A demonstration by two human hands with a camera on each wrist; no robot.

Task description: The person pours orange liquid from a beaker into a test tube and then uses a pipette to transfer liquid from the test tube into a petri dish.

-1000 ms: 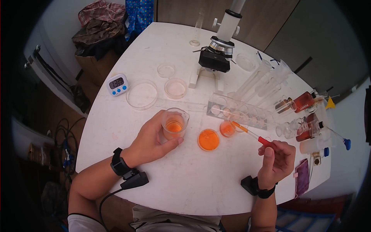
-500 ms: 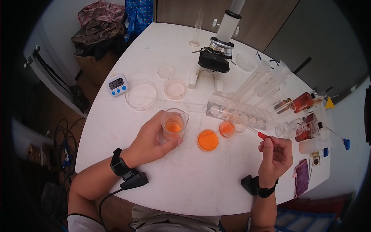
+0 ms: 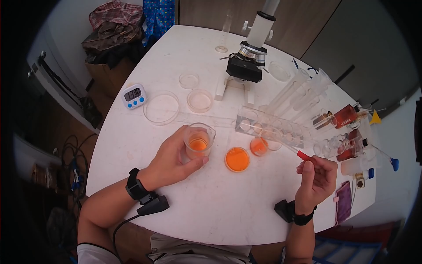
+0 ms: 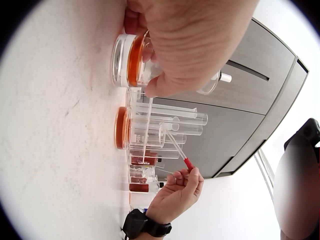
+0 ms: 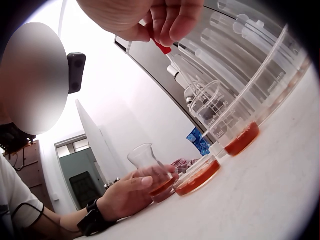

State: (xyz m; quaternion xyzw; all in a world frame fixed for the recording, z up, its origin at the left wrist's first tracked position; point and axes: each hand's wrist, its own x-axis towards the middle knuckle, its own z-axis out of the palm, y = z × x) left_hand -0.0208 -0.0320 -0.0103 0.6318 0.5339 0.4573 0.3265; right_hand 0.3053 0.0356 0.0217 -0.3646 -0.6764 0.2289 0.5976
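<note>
Watching remotely: left hand (image 3: 169,158) curled round spouted glass (image 3: 199,143); right hand (image 3: 317,181) pinches dropper (image 3: 290,147) by its red bulb (image 3: 304,155), stem slanting to the mouth of small beaker (image 3: 259,147) beside orange-filled dish (image 3: 237,159). Can't tell if the tip meets liquid; I'd want a light, even squeeze, beaker not nudged

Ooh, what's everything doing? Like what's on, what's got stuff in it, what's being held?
Held beaker: orange liquid inside, gripped by the left hand
Standing beaker: orange liquid at the bottom
Small dish: orange inside
Dropper: red bulb pinched by the right hand, tube looks clear
Timer: on, digits showing
Microscope: standing upright
Test tubes: standing in the rack
</note>
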